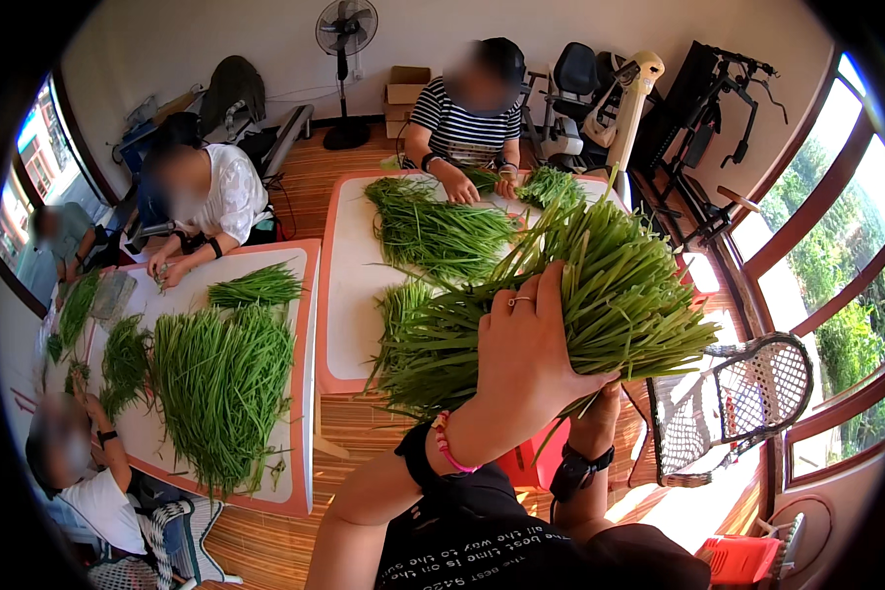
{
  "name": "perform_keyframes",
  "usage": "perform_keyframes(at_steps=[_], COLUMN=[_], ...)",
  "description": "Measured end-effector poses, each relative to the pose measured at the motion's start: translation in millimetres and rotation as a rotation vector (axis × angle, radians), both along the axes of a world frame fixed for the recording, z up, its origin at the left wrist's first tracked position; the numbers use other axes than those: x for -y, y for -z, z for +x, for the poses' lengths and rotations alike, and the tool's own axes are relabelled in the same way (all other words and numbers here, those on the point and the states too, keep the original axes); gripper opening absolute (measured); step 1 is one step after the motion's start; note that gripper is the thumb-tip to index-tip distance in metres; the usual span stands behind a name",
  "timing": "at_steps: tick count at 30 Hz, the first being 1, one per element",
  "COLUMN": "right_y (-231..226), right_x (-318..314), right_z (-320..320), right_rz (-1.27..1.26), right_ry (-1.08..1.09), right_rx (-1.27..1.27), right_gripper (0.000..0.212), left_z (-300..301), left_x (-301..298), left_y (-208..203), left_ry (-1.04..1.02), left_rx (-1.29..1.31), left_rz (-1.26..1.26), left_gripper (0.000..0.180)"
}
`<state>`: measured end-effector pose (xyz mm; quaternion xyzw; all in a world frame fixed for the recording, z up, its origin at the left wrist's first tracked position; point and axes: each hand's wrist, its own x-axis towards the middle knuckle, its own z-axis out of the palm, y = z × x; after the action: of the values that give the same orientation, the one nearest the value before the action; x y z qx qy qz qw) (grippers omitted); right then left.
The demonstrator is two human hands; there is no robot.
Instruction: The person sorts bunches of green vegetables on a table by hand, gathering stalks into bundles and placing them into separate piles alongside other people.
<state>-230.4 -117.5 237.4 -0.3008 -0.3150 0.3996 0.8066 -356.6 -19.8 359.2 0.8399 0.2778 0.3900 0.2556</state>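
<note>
A thick bundle of long green leaves, which look like garlic chives [610, 285], is held up in front of me over the near edge of the white table [347, 329]. My left hand [526, 344], with a ring on one finger, presses across its near side. Beneath the bundle, my right hand [595, 421] is closed against its lower edge; its fingers are partly hidden by leaves. Behind the bundle lie a big pile of chives [433, 231] and a smaller heap [401, 307], partly covered by it.
Across the table a person in stripes handles chives beside another heap [551, 187]. A second table [295, 433] at left bears a large pile [223, 388], with several people around it. A woven chair [762, 388] and red baskets [737, 559] stand at right.
</note>
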Motion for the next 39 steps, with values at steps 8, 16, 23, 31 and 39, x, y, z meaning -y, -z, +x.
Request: perform_keyframes(at_steps=[8,16,23,31,39], right_y=[11.7,60.6,194.7,261.9,252.6], right_x=[-5.8,-99.2,-199.8,-170.8,-112.1], right_z=[178.0,396.0,514.8,544.5,475.9], right_rz=[-0.199,-0.684,-1.034,-1.078,-1.028], right_ry=[0.170,-0.097,-0.381,0.082,0.602], right_rx=[0.034,0.149,0.181,0.584,1.261], right_gripper=[0.058,0.080,0.076,0.082,0.060], left_z=[182.8,370.3,459.2,415.6,333.2], left_x=[-36.0,-106.2,-156.5,-160.8,-140.2], left_y=[58.8,175.2,369.4,398.2,348.5], left_ry=[0.101,0.020,-0.051,-0.195,-0.117], left_rx=[0.071,0.365,0.328,0.202,0.417], left_rz=[-0.320,-0.572,-0.848,-0.816,-1.100], left_gripper=[0.098,0.076,0.090,0.089,0.036])
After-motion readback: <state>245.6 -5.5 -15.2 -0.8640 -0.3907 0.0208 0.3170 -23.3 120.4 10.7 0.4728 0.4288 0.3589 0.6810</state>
